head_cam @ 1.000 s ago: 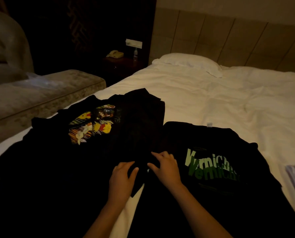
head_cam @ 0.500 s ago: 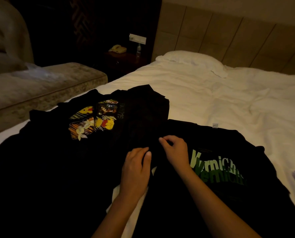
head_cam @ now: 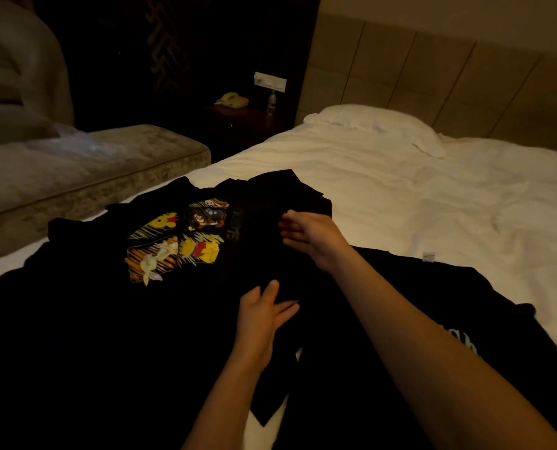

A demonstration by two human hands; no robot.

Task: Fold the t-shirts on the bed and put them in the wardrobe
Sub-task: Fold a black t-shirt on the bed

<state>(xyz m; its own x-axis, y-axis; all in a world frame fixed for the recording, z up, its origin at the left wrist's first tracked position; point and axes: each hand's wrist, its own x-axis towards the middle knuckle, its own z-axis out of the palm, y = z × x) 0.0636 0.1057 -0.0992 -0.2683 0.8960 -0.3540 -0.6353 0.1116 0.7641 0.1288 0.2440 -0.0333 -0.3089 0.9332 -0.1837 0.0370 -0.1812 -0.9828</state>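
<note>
Fingers of our left hand (head_cam: 264,315) and right hand (head_cam: 309,235) lie straight, flat on the cartoon t-shirt (head_cam: 173,245); we risk rumpling its fold.

The two black t-shirts, the left one (head_cam: 108,319) with a colourful print and the right one (head_cam: 417,303), look like soft matt cloth. The white bed sheet (head_cam: 417,196) is wrinkled matt cloth. The headboard (head_cam: 433,76) at the far side has smooth padded panels. The left couch (head_cam: 92,170) looks velvety.
</note>
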